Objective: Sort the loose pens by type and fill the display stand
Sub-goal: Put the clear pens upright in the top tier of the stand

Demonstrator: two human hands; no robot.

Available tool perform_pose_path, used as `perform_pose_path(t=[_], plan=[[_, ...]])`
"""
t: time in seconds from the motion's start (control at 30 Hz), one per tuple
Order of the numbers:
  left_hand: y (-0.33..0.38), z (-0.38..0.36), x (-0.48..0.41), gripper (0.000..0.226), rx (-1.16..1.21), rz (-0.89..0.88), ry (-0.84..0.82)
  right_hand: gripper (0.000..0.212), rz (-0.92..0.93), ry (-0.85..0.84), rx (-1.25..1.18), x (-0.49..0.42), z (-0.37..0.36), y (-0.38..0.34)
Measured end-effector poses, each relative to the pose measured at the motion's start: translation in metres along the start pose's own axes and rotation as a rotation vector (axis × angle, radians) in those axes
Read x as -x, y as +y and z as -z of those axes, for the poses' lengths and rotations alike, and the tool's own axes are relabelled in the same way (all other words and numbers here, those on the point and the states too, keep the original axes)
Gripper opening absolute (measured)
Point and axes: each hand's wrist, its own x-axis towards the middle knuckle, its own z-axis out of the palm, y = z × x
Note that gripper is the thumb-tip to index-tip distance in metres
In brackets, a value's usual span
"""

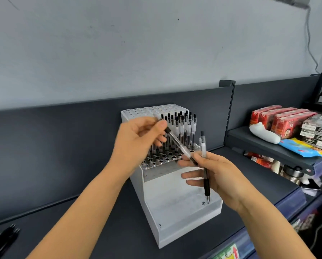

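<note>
A white stepped display stand (175, 212) sits on the dark shelf, its upper tiers drilled with holes. Several clear black-capped pens (184, 128) stand upright in the middle tier, on its right side. My left hand (136, 144) pinches the top end of a clear pen (177, 142) that slants down to the right. Its lower tip meets the fingers of my right hand (218, 176). In that hand I also grip two upright click pens (205, 165) with black rubber grips, tips pointing down, in front of the stand.
Loose black pens (1, 240) lie on the shelf at the lower left corner. To the right, a raised shelf (268, 146) carries red boxes (279, 120), dark boxes, a white object and a coloured packet. A dark back panel runs behind the stand.
</note>
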Motion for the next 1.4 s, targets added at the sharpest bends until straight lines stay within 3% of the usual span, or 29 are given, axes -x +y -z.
perform_pose_path(t=[0.07,0.17,0.3,0.47,0.53,0.63,0.73,0.93,1.13,1.27,1.4], plan=[[0.000,0.005,0.002,0.008,-0.013,-0.066,0.009,0.025,-0.060,0.050,-0.218,-0.002,-0.002,0.002],[-0.001,0.009,0.011,0.004,-0.146,-0.050,-0.142,0.017,-0.020,0.183,-0.465,-0.009,-0.010,0.000],[0.000,0.012,0.014,0.005,-0.528,0.019,-0.425,0.015,0.195,0.351,-0.109,-0.010,-0.011,-0.009],[-0.006,-0.007,0.015,0.018,-0.557,0.022,-0.479,0.023,0.320,0.340,0.059,-0.003,-0.025,-0.017],[-0.010,-0.007,0.015,0.014,-0.485,0.052,-0.438,0.029,0.337,0.382,0.066,-0.001,-0.026,-0.019],[-0.015,-0.002,0.011,0.015,-0.396,0.081,-0.193,0.036,0.231,0.419,-0.005,-0.001,-0.020,-0.017],[-0.019,-0.001,0.003,0.018,-0.419,-0.015,-0.046,0.027,0.182,0.396,-0.110,-0.003,-0.017,-0.009],[-0.032,-0.018,-0.004,0.029,-0.509,-0.144,-0.033,0.026,0.275,0.436,-0.047,-0.007,-0.022,0.005],[-0.036,-0.018,-0.016,0.026,-0.380,-0.137,0.098,0.020,0.335,0.402,-0.013,-0.009,-0.025,0.009],[-0.050,-0.024,-0.014,0.024,-0.562,-0.073,-0.023,0.016,0.365,0.408,-0.029,-0.008,-0.026,0.015],[-0.056,-0.028,-0.015,0.017,-0.714,-0.060,-0.030,0.015,0.347,0.422,-0.052,-0.009,-0.020,0.016]])
